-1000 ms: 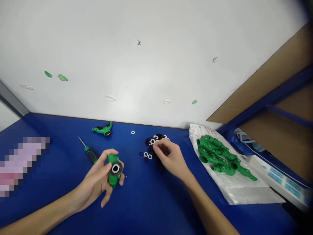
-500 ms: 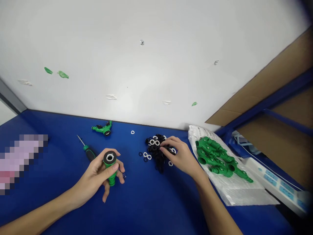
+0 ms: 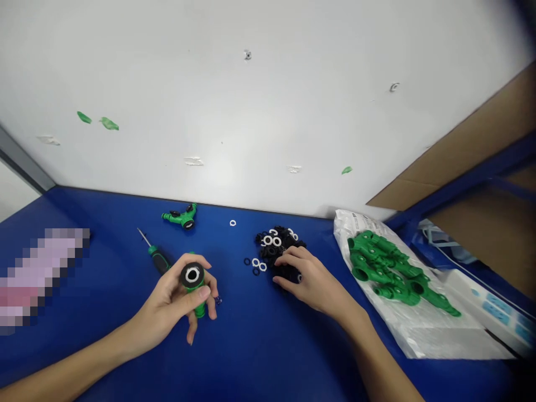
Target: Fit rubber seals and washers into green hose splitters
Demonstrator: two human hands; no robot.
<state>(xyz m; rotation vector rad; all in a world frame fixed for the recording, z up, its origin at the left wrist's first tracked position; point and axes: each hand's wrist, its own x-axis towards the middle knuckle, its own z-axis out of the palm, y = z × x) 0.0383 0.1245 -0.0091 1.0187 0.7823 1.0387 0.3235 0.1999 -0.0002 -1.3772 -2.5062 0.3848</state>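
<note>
My left hand [image 3: 178, 298] is wrapped round a green hose fitting [image 3: 201, 308], its black collar facing up toward me. A white ring [image 3: 192, 274] shows inside the collar. Part of the fitting is hidden by the fingers. Over a heap of small black parts and rings [image 3: 272, 251], my right hand [image 3: 304, 273] is lowered with its thumb and forefinger apart. Its fingertips touch the near right side of the heap, and nothing shows in their grasp. White and black rings [image 3: 255, 263] lie loose just left of the heap.
A screwdriver [image 3: 159, 260] lies beyond my left hand, near a Y-shaped green hose splitter [image 3: 182, 216]. One white ring [image 3: 233, 223] lies near the wall. To the right, green fittings [image 3: 381, 268] rest on a white plastic bag [image 3: 435, 338], beside a power strip [image 3: 494, 307].
My right hand has shifted toward the near side of the heap, with its thumb lower. My left hand still holds the fitting, tipped slightly differently. The whole view has shifted a little.
</note>
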